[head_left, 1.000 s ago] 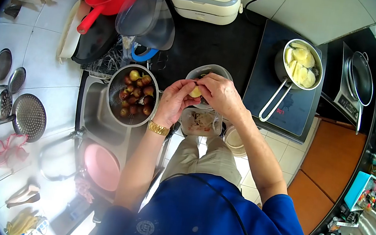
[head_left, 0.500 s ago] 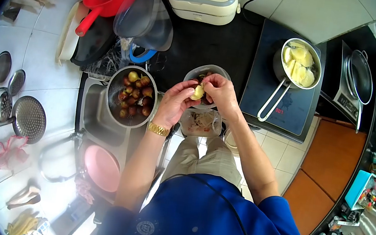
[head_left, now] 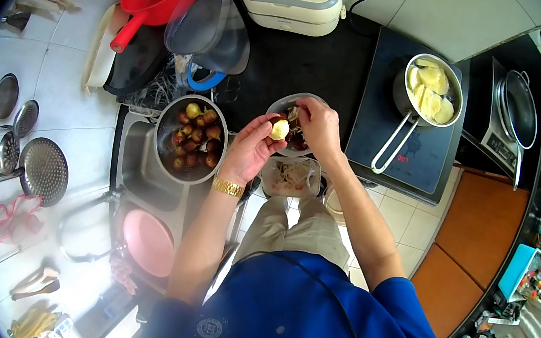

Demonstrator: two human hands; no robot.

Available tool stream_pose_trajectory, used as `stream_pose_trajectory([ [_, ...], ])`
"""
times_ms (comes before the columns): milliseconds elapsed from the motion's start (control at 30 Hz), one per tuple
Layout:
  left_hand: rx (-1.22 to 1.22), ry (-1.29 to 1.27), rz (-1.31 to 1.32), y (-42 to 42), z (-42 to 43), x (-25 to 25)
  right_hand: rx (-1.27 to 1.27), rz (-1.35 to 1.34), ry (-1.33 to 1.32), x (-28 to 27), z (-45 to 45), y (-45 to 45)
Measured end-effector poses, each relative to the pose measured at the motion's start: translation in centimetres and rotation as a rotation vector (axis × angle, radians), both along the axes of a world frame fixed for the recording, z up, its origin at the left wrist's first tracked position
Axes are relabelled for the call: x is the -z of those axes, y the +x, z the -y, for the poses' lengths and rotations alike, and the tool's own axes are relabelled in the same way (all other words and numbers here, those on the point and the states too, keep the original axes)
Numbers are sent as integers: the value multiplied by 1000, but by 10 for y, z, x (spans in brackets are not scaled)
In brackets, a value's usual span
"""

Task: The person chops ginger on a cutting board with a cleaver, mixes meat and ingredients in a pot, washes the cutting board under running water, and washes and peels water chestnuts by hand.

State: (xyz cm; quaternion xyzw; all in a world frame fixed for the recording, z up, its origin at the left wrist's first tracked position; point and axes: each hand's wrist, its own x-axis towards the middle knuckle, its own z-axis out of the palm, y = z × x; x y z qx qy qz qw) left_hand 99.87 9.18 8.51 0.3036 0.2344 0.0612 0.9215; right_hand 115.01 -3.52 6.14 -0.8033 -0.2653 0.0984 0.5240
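My left hand (head_left: 247,152), with a gold watch at the wrist, grips a partly peeled round piece (head_left: 279,130), pale yellow with brown skin still on one side. It looks like a chestnut, but its kind is not certain. My right hand (head_left: 320,129) is just to the right, thumb and fingers pinched together; what lies between them is too small to make out. Both hands are over a grey bowl (head_left: 298,96) with dark brown scraps inside. Left of it, a metal pot (head_left: 158,162) by the sink holds several brown and yellow-green round pieces (head_left: 197,135).
On the black cooktop (head_left: 389,96) stands a saucepan (head_left: 398,104) of yellow slices, its handle pointing toward me. A clear container (head_left: 289,192) of scraps sits below the bowl. A pink basin (head_left: 148,242) lies in the sink area. A cream lunch box (head_left: 293,4) stands behind.
My right hand has drawn slightly up and right, away from the yellow piece. The left hand has shifted a little left and now keeps the piece alone, turned to show its peeled side.
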Motion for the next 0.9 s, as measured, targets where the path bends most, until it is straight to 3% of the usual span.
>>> stream_pose_trajectory([
  [67, -28, 14, -34, 1, -1, 8, -133, 135, -98, 1, 0, 3],
  [200, -49, 52, -47, 5, 3, 8, -210, 147, -176, -8, 5, 4],
  [400, -49, 29, -127, 11, 7, 7, -360, -11, 30, -53, 15, -3],
  [567, -30, 147, -174, 14, 10, 4, -492, 276, -44, -61, 19, -1],
  [900, -11, 225, -230, 9, 15, -2, -387, 182, -88, -50, 17, -9],
])
